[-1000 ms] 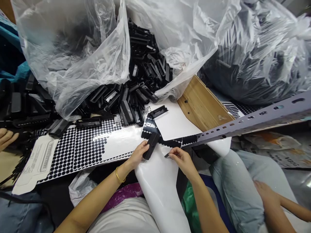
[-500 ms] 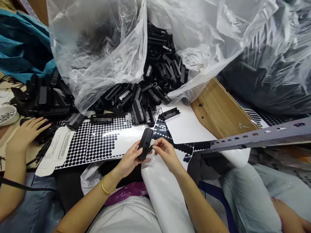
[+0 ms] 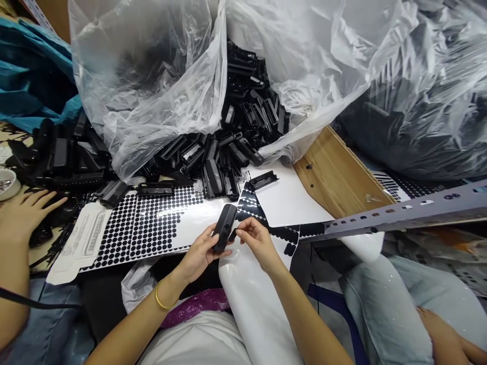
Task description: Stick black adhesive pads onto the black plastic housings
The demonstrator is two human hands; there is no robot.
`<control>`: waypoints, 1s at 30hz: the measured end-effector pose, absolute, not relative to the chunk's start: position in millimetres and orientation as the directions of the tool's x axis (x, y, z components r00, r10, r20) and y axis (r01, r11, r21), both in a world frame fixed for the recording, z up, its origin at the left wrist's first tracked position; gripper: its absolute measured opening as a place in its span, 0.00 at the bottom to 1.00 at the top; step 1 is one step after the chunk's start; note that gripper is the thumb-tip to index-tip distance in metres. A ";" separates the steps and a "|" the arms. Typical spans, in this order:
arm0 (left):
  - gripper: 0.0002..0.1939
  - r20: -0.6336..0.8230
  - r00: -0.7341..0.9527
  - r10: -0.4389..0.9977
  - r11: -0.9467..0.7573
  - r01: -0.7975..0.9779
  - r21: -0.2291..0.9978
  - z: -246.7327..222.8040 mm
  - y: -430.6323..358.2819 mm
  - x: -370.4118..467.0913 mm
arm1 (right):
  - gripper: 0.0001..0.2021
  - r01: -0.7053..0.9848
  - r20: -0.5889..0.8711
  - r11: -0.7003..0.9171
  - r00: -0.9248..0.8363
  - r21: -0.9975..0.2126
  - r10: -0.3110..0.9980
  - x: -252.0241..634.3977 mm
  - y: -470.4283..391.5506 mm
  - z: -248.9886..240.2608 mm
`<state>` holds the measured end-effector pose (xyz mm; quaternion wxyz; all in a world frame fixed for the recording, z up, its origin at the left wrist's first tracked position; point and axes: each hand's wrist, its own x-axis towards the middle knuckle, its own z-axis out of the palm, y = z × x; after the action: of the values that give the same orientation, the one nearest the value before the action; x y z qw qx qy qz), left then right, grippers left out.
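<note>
My left hand (image 3: 200, 255) grips a long black plastic piece with a ribbed face (image 3: 224, 228), held upright and slightly tilted over the bench edge. Close to that piece's right side, my right hand (image 3: 256, 242) pinches a small black round sticker (image 3: 233, 234) between thumb and fingertips. Beneath both hands hangs a white backing sheet (image 3: 249, 294) that runs down over my lap. Just beyond, a sheet of black dot stickers (image 3: 152, 220) lies on the bench, with part of its dots gone. One open black casing (image 3: 264, 180) rests on white paper behind my right hand.
A heap of black plastic parts (image 3: 216, 162) spills from clear plastic bags (image 3: 163, 96). At right stand a wooden board (image 3: 335, 172) and a perforated metal rail (image 3: 380, 213). A co-worker's hand (image 3: 23, 215) is at left, near a white bowl (image 3: 9, 185); another person's knees show at right.
The sticker in my right hand is now slightly apart from the black piece, with more of it showing. The co-worker's hand has moved left, and the view has shifted slightly.
</note>
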<state>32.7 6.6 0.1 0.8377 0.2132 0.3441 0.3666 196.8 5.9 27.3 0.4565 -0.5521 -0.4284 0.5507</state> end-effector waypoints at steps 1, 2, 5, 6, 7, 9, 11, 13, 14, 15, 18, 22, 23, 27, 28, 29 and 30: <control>0.18 -0.423 0.491 0.761 0.640 -0.465 0.611 0.1 6.3 33.1 | 0.07 -0.032 -0.218 -0.217 0.023 -0.976 0.976 196.9 6.3 27.4; 0.18 -0.426 0.489 0.761 0.641 -0.464 0.611 0.0 6.0 33.3 | 0.07 -0.035 -0.220 -0.219 0.017 -0.975 0.975 196.7 6.6 27.2; 0.19 -0.433 0.490 0.757 0.647 -0.469 0.601 0.2 5.3 33.2 | 0.07 -0.049 -0.225 -0.225 -0.004 -0.973 0.974 194.8 7.0 26.2; 0.19 -0.436 0.491 0.754 0.650 -0.470 0.596 0.4 5.0 33.0 | 0.08 -0.054 -0.225 -0.225 -0.009 -0.973 0.974 194.1 6.9 25.7; 0.19 -0.438 0.492 0.752 0.653 -0.471 0.593 0.5 4.8 32.8 | 0.08 -0.059 -0.226 -0.226 -0.013 -0.972 0.974 193.4 6.7 25.3; 0.19 -0.437 0.495 0.751 0.655 -0.475 0.588 0.6 4.3 32.5 | 0.08 -0.067 -0.227 -0.227 -0.019 -0.972 0.974 192.3 6.3 24.7; 0.19 -0.431 0.499 0.752 0.654 -0.480 0.585 0.5 3.7 32.3 | 0.08 -0.075 -0.226 -0.227 -0.022 -0.971 0.974 191.8 6.0 24.6; 0.19 -0.424 0.503 0.753 0.652 -0.487 0.581 0.3 3.3 32.4 | 0.08 -0.078 -0.232 -0.233 -0.031 -0.969 0.972 191.6 5.9 24.9; 0.19 -0.422 0.504 0.754 0.651 -0.490 0.579 0.2 3.1 32.5 | 0.08 -0.079 -0.236 -0.238 -0.037 -0.968 0.971 191.5 6.0 25.0; 0.19 -0.421 0.504 0.755 0.651 -0.494 0.577 0.0 3.0 32.5 | 0.08 -0.080 -0.240 -0.243 -0.044 -0.967 0.970 191.3 6.1 25.2; 0.19 -0.420 0.501 0.757 0.649 -0.502 0.571 -0.3 3.0 32.7 | 0.08 -0.084 -0.245 -0.249 -0.050 -0.965 0.968 190.7 6.3 25.9; 0.19 -0.414 0.500 0.760 0.645 -0.503 0.575 -0.3 3.6 33.1 | 0.09 -0.086 -0.247 -0.251 -0.047 -0.964 0.968 190.7 6.3 27.4; 0.19 -0.410 0.501 0.762 0.642 -0.503 0.579 -0.2 3.7 33.4 | 0.09 -0.089 -0.249 -0.252 -0.048 -0.964 0.967 190.9 6.2 27.9; 0.18 -0.398 0.503 0.767 0.635 -0.506 0.584 0.9 3.8 35.3 | 0.10 -0.098 -0.250 -0.254 -0.045 -0.962 0.967 191.8 5.5 28.5; 0.18 -0.400 0.501 0.768 0.635 -0.508 0.583 1.2 3.7 35.9 | 0.10 -0.101 -0.251 -0.255 -0.044 -0.962 0.967 191.8 5.1 28.3; 0.18 -0.401 0.498 0.769 0.634 -0.510 0.581 1.6 3.5 36.4 | 0.10 -0.105 -0.253 -0.256 -0.044 -0.961 0.967 191.8 4.8 28.1; 0.18 -0.401 0.494 0.771 0.632 -0.514 0.580 1.8 3.3 36.8 | 0.10 -0.108 -0.254 -0.257 -0.043 -0.960 0.966 191.8 4.4 27.7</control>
<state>36.8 3.3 1.8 0.8418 0.1963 0.3273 0.3817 191.8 4.4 27.7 0.4516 -0.5241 -0.4092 0.5949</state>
